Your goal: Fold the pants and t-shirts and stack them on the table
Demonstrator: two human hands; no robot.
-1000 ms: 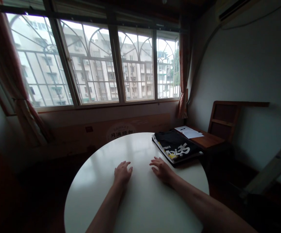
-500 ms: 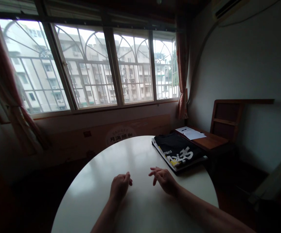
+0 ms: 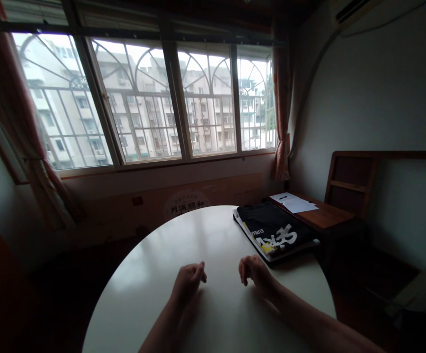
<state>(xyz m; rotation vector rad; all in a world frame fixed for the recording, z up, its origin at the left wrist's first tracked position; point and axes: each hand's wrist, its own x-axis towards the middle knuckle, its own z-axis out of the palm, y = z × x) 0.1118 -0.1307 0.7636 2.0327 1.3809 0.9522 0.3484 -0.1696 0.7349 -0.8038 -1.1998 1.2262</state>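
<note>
My left hand point(image 3: 190, 280) is loosely closed over the round white table point(image 3: 132, 289), thumb on top, and nothing shows in it. Across a short gap, my right hand point(image 3: 254, 272) has its fingers curled downward and together, with nothing visible between them. Closest to the right hand lies a stack of folded clothes, its top a black T-shirt point(image 3: 277, 228) with large white lettering. White and yellow edges show beneath the shirt. The stack sits at the table's right rear edge, apart from both hands.
Behind the stack, white papers point(image 3: 296, 202) lie on a brown wooden surface point(image 3: 327, 215). A wooden chair-like frame point(image 3: 351, 179) stands against the right wall. Beyond the table are a printed cardboard panel point(image 3: 227, 193), barred windows and tied curtains point(image 3: 281, 152).
My right hand has drawn its spread fingers in and down, moving slightly right. My left hand stays loosely closed. The whole view has shifted a little.
</note>
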